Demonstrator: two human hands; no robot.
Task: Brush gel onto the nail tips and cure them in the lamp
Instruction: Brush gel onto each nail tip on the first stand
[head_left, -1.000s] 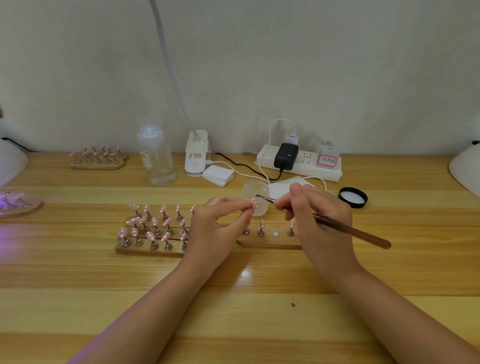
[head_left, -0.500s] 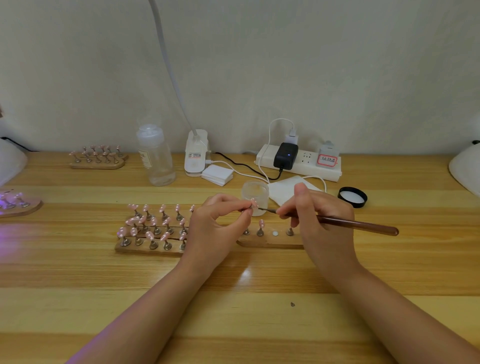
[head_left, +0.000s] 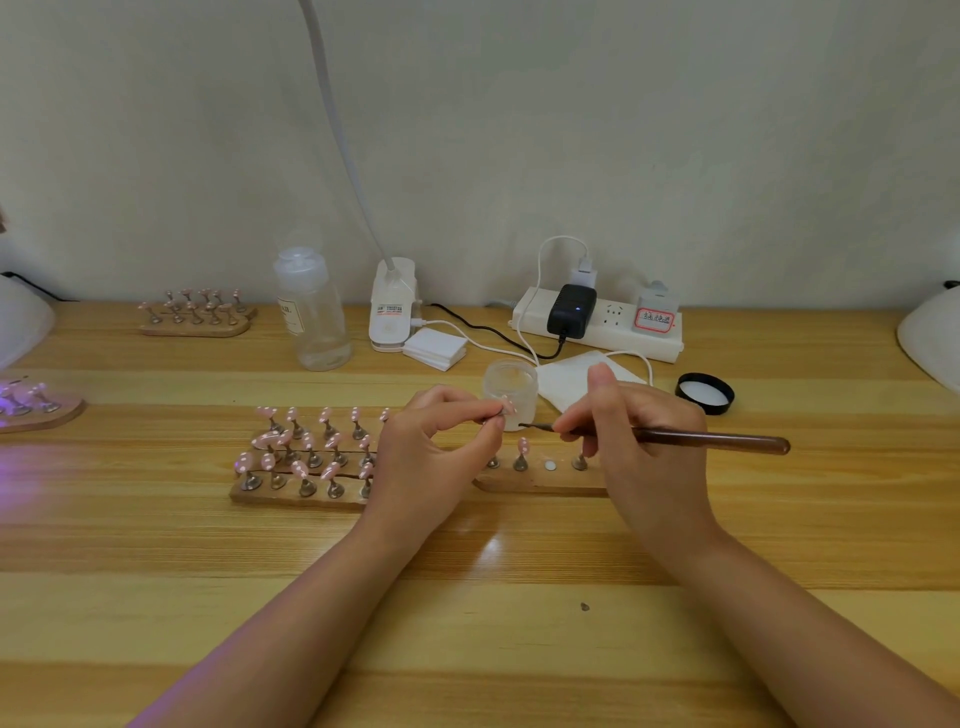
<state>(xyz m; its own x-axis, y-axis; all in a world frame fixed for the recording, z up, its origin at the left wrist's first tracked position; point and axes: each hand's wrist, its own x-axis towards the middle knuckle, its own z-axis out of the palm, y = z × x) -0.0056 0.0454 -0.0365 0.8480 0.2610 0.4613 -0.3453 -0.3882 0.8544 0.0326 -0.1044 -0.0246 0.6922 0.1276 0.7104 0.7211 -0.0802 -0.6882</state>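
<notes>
My left hand (head_left: 434, 452) pinches one pink nail tip (head_left: 506, 406) on its small metal stand, held up in front of a clear gel jar (head_left: 511, 387). My right hand (head_left: 641, 441) grips a brown brush (head_left: 711, 440), its dark tip just right of the pinched nail tip. A wooden holder (head_left: 291, 493) with several pink nail tips on stands lies left of my left hand. A second wooden holder (head_left: 540, 480), with few stands on it, lies under both hands. At the far left a white curing lamp (head_left: 21, 327) glows purple over another holder (head_left: 41, 410).
A clear bottle (head_left: 311, 312), a clip lamp base (head_left: 392, 306), a white pad stack (head_left: 435, 349), a power strip (head_left: 597, 325) with cables and a white wipe (head_left: 566, 384) stand behind. A black jar lid (head_left: 705, 392) lies right. Another holder (head_left: 195, 314) sits back left; a white dome (head_left: 932, 343) far right.
The brush has dropped from a raised slant to nearly level, its tip now beside the pinched nail tip. My left hand has stayed almost still.
</notes>
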